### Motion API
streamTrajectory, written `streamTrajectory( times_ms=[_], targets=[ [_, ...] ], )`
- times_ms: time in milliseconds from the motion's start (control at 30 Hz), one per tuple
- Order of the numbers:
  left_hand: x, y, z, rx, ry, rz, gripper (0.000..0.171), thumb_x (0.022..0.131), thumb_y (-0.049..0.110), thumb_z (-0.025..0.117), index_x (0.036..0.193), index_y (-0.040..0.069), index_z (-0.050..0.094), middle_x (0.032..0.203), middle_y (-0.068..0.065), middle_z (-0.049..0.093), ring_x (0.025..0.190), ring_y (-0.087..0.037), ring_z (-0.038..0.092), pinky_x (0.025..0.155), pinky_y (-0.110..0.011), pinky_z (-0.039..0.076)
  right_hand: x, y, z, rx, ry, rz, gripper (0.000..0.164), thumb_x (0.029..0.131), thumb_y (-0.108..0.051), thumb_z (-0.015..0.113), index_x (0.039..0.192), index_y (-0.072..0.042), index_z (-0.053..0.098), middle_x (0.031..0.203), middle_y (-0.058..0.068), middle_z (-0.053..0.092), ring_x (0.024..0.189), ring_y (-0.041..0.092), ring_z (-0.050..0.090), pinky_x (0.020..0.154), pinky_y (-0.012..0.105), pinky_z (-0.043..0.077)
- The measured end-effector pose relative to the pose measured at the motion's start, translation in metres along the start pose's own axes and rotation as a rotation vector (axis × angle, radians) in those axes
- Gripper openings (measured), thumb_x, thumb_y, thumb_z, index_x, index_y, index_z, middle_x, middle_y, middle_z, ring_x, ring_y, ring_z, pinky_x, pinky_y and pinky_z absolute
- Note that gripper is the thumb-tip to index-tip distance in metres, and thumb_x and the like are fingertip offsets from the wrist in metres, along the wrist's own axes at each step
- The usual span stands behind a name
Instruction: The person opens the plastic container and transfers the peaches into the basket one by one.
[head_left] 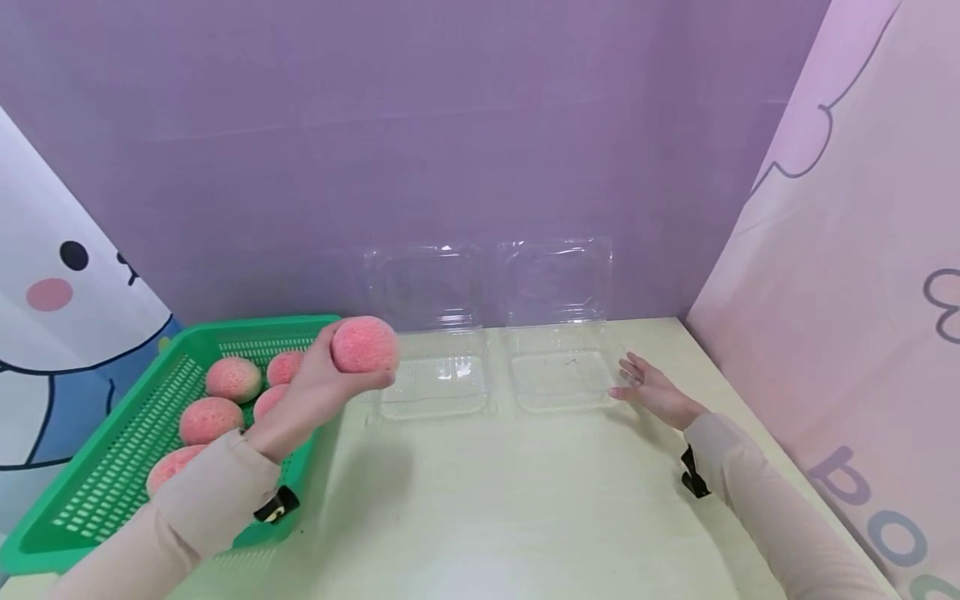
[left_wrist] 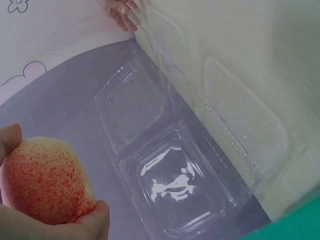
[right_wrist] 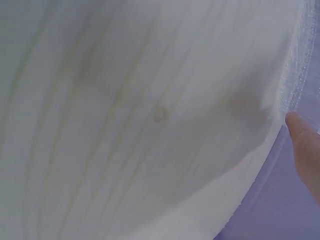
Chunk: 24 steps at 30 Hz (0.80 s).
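Note:
My left hand [head_left: 318,385] grips a pink artificial peach [head_left: 365,344] and holds it above the right rim of the green basket. In the left wrist view the peach [left_wrist: 47,180] shows red speckles over pale yellow, with thumb and fingers on either side. Two clear plastic clamshell boxes stand at the back of the table with lids raised: a left box [head_left: 435,385] and a right box [head_left: 562,379]. My right hand [head_left: 654,390] is at the right side of the right box, fingers extended and holding nothing. Whether its fingertips touch the box I cannot tell.
A green plastic basket [head_left: 300,467] on the left holds several more peaches [head_left: 211,419]. The pale wooden table [head_left: 495,508] meets a purple curtain [head_left: 480,150] at the back. Printed panels [head_left: 847,317] rise on the left and right sides.

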<state>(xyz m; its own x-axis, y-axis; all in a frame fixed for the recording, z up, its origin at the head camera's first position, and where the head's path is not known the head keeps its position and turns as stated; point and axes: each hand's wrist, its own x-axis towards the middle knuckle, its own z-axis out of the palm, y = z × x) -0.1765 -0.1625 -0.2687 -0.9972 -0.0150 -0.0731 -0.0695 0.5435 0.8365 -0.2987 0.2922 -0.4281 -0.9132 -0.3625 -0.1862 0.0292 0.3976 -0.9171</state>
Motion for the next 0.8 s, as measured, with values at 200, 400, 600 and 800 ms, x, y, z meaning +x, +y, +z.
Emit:
streamTrajectory(
  times_ms=[200, 400, 600, 800],
  targets=[
    [-0.013, -0.006, -0.020, 0.028, 0.044, -0.010, 0.102, 0.071, 0.052, 0.072, 0.146, 0.016, 0.012, 0.139, -0.011, 0.035, 0.121, -0.030, 0.042, 0.090, -0.047, 0.045, 0.002, 0.005, 0.000, 0.008, 0.002, -0.004, 0.093, 0.089, -0.020, 0.058, 0.144, -0.003, -0.016, 0.153, 0.019, -0.002, 0.139, 0.039, 0.002, 0.110, 0.056, 0.010],
    [-0.029, -0.013, -0.037, 0.054, 0.081, -0.028, 0.103, 0.073, 0.052, 0.069, 0.147, 0.015, 0.007, 0.140, -0.016, 0.030, 0.121, -0.033, 0.039, 0.084, -0.044, 0.048, 0.003, 0.004, 0.002, 0.015, 0.000, -0.014, 0.093, 0.089, -0.020, 0.059, 0.144, -0.002, -0.015, 0.152, 0.020, -0.001, 0.139, 0.040, 0.003, 0.110, 0.056, 0.011],
    [-0.041, -0.024, -0.050, 0.120, 0.148, -0.075, 0.104, 0.074, 0.056, 0.066, 0.148, 0.015, 0.005, 0.143, -0.020, 0.027, 0.122, -0.037, 0.035, 0.080, -0.050, 0.047, 0.005, 0.002, 0.003, 0.027, 0.000, -0.027, 0.098, 0.087, -0.024, 0.062, 0.144, -0.001, -0.014, 0.152, 0.021, -0.001, 0.139, 0.040, 0.005, 0.110, 0.054, 0.013],
    [-0.044, -0.048, -0.059, 0.027, 0.194, -0.048, 0.097, 0.078, 0.044, 0.068, 0.146, 0.010, 0.008, 0.142, -0.015, 0.028, 0.118, -0.027, 0.038, 0.080, -0.034, 0.049, 0.005, 0.002, 0.003, 0.036, -0.002, -0.018, 0.098, 0.086, -0.023, 0.062, 0.144, -0.001, -0.014, 0.152, 0.021, -0.001, 0.139, 0.040, 0.004, 0.110, 0.054, 0.013]
  ],
)
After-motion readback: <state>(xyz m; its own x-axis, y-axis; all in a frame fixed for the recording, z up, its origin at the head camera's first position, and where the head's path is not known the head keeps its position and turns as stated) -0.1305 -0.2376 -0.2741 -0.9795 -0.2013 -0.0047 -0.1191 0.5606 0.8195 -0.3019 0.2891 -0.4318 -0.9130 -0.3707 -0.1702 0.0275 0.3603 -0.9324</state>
